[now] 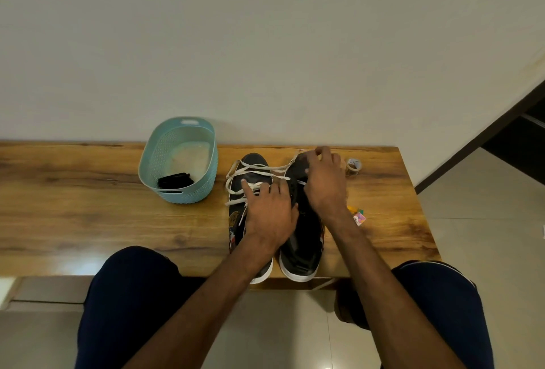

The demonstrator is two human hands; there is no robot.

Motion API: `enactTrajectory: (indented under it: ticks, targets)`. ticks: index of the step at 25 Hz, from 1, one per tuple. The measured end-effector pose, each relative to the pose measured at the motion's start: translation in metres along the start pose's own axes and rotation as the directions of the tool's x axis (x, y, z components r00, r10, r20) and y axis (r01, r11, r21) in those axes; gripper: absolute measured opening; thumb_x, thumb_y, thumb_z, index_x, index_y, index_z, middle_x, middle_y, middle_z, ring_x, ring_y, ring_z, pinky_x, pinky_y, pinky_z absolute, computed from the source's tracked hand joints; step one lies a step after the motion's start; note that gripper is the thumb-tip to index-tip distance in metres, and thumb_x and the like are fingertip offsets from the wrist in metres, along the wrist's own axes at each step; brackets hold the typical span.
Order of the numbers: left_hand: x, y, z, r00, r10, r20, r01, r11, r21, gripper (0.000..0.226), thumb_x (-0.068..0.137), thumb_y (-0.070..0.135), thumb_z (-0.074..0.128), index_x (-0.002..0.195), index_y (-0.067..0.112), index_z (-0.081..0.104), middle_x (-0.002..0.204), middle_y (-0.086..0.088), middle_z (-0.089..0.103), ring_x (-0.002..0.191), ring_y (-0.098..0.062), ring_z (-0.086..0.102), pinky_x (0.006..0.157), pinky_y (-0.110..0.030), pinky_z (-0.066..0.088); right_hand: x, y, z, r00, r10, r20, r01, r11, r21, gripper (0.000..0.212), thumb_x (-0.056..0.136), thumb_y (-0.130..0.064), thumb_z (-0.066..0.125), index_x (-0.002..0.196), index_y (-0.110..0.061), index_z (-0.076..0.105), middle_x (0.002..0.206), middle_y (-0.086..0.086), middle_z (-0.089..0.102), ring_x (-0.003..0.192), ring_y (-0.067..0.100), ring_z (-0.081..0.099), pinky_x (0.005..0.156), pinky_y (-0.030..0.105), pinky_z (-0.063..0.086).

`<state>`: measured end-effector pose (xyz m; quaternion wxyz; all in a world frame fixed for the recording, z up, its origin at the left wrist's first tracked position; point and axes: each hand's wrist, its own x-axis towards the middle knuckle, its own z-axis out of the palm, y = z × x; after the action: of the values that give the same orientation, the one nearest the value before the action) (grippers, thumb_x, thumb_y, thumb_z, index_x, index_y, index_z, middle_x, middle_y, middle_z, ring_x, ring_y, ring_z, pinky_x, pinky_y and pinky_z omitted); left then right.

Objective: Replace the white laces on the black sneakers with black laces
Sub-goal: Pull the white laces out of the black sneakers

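I'm pressing my left hand (269,215) flat on the sneakers (300,250), right hand (324,188) pinching the limp lace (256,166), likely easiest held near its tip.

One head-worn wide-angle view looks forward and down, close over the table (88,215)

left hand (269,215) on sneakers (301,247) | right hand (324,185) pinches white lace (256,166)
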<state>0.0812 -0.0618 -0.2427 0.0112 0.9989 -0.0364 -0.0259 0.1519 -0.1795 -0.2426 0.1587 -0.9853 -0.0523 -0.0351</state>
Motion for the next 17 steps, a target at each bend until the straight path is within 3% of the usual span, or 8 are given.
enactTrajectory:
  ticks: [3, 6, 8, 11, 13, 14, 15, 17]
  targets:
    - [0.002, 0.000, 0.007, 1.000, 0.013, 0.010, -0.013, 1.000, 0.027, 0.055, 0.098, 0.045, 0.039, 0.142, 0.012, 0.038, 0.137, -0.009, 0.050, 0.127, -0.026, 0.045, 0.112, -0.067, 0.019, -0.003, -0.006, 0.012, 0.978, 0.006, 0.209, 0.000, 1.000, -0.028, 0.032, 0.095, -0.014, 0.053, 0.127, -0.015, 0.059, 0.135, 0.009, 0.046, 0.129, 0.030, 0.035, 0.097, 0.048, 0.039]
    - [0.001, 0.001, 0.014, 1.000, 0.011, -0.005, -0.010, 0.999, 0.041, 0.056, 0.099, 0.044, 0.035, 0.144, 0.012, 0.039, 0.145, -0.008, 0.043, 0.132, -0.025, 0.040, 0.114, -0.065, 0.015, -0.007, -0.008, 0.014, 0.986, 0.011, 0.163, -0.012, 1.000, 0.004, 0.023, 0.095, -0.014, 0.055, 0.116, -0.016, 0.065, 0.128, 0.007, 0.050, 0.126, 0.027, 0.039, 0.095, 0.047, 0.040]
    - [0.001, 0.002, 0.017, 1.000, -0.005, -0.010, 0.006, 0.999, 0.034, 0.057, 0.099, 0.044, 0.036, 0.146, 0.011, 0.039, 0.147, -0.007, 0.043, 0.134, -0.024, 0.039, 0.115, -0.064, 0.013, -0.003, -0.007, 0.000, 0.999, 0.042, 0.025, -0.047, 0.970, 0.237, 0.013, 0.095, -0.017, 0.060, 0.104, -0.016, 0.068, 0.118, 0.004, 0.056, 0.116, 0.023, 0.049, 0.092, 0.041, 0.044]
    - [0.001, 0.001, 0.018, 0.999, -0.036, -0.019, 0.037, 0.999, 0.013, 0.059, 0.098, 0.045, 0.038, 0.147, 0.012, 0.037, 0.148, -0.006, 0.044, 0.136, -0.024, 0.039, 0.116, -0.063, 0.013, 0.011, 0.001, -0.042, 0.949, 0.254, -0.188, -0.001, 0.598, 0.802, 0.007, 0.094, -0.016, 0.063, 0.094, -0.015, 0.070, 0.102, 0.002, 0.069, 0.100, 0.016, 0.064, 0.084, 0.025, 0.052]
    - [0.001, 0.002, 0.019, 0.999, -0.046, -0.017, 0.046, 0.999, 0.001, 0.061, 0.098, 0.046, 0.038, 0.149, 0.012, 0.035, 0.151, -0.006, 0.042, 0.138, -0.023, 0.038, 0.117, -0.062, 0.013, 0.013, 0.009, -0.065, 0.940, 0.316, -0.129, 0.053, 0.238, 0.970, 0.015, 0.095, -0.015, 0.057, 0.084, -0.013, 0.068, 0.087, 0.006, 0.073, 0.087, 0.018, 0.068, 0.077, 0.029, 0.053]
    - [0.001, 0.002, 0.019, 0.999, -0.049, -0.019, 0.049, 0.999, -0.002, 0.061, 0.098, 0.046, 0.038, 0.149, 0.012, 0.034, 0.152, -0.006, 0.040, 0.138, -0.023, 0.037, 0.117, -0.062, 0.013, 0.013, 0.012, -0.068, 0.952, 0.302, -0.059, 0.015, 0.144, 0.989, 0.020, 0.094, -0.017, 0.055, 0.077, -0.011, 0.065, 0.077, 0.009, 0.071, 0.077, 0.021, 0.066, 0.072, 0.033, 0.053]
    - [0.000, 0.002, 0.019, 0.999, -0.051, -0.019, 0.051, 0.999, -0.003, 0.062, 0.098, 0.046, 0.038, 0.150, 0.012, 0.034, 0.153, -0.006, 0.039, 0.139, -0.023, 0.037, 0.117, -0.061, 0.013, 0.012, 0.014, -0.067, 0.960, 0.279, -0.009, -0.049, 0.200, 0.979, 0.023, 0.093, -0.019, 0.055, 0.073, -0.010, 0.062, 0.069, 0.010, 0.066, 0.067, 0.021, 0.062, 0.067, 0.034, 0.051]
    - [0.000, 0.003, 0.018, 0.998, -0.058, -0.021, 0.058, 0.998, 0.007, 0.063, 0.098, 0.046, 0.038, 0.150, 0.011, 0.033, 0.154, -0.006, 0.039, 0.139, -0.022, 0.037, 0.117, -0.061, 0.012, 0.008, 0.009, -0.049, 0.988, 0.149, 0.041, -0.133, 0.684, 0.717, 0.020, 0.091, -0.021, 0.058, 0.074, -0.011, 0.058, 0.067, 0.006, 0.060, 0.063, 0.019, 0.055, 0.063, 0.033, 0.044]
